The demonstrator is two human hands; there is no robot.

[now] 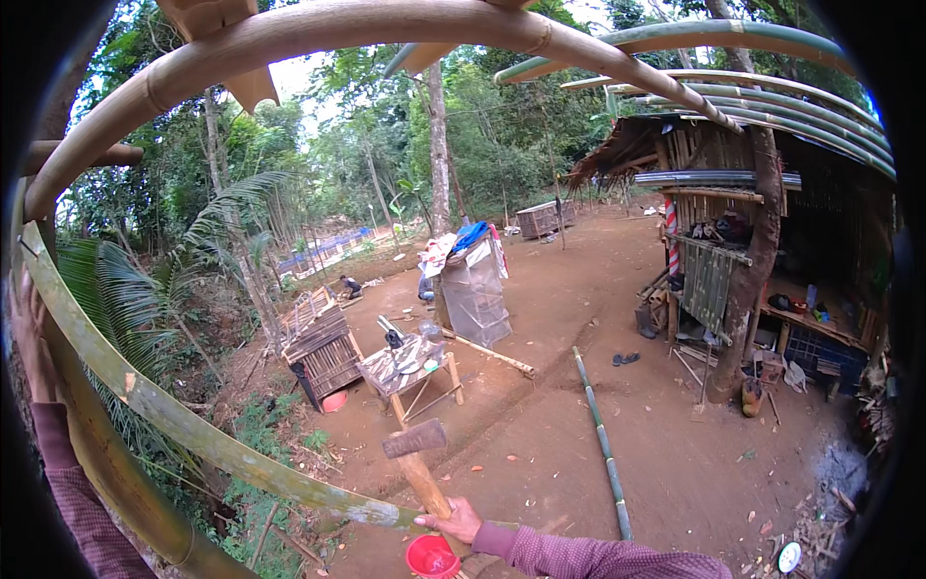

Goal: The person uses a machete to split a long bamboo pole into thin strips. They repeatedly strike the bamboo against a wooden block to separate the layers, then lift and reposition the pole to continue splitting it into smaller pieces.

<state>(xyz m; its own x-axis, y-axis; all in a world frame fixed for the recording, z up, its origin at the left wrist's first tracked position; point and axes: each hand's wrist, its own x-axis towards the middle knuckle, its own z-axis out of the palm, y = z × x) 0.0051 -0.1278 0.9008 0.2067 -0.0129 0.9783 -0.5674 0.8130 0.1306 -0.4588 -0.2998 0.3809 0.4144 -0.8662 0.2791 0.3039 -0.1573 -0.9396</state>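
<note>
We look down from a high perch among bamboo poles onto a reddish dirt yard. At the lower centre of the frame our right hand (453,521), in a maroon checked sleeve, has its grip clenched around the pale wooden handle of a hammer with a dark, blocky head (416,454); the head points up and slightly left, above the hand. The hand rests against a long, green, mottled bamboo pole (193,429) that runs from the left edge down to the lower centre. At the far left edge our left hand (27,338) reaches up beside that same pole, fingers spread flat and open; we cannot tell whether it touches the pole. Just below the right hand sits a small, round, red plastic bowl (431,557).

A thick, tan bamboo pole (367,24) arches across the top of the frame, with several green bamboo poles (772,92) curving at the upper right.

Down in the yard, near the centre, a small wooden tabletop (410,365) carries tools too small to tell apart. Left of it stands a slatted bamboo crate (323,352). A long, green bamboo stalk (603,439) lies on the ground right of centre. At the right stands a thatched bamboo hut (762,232). Trees and palm fronds fill the upper left.
</note>
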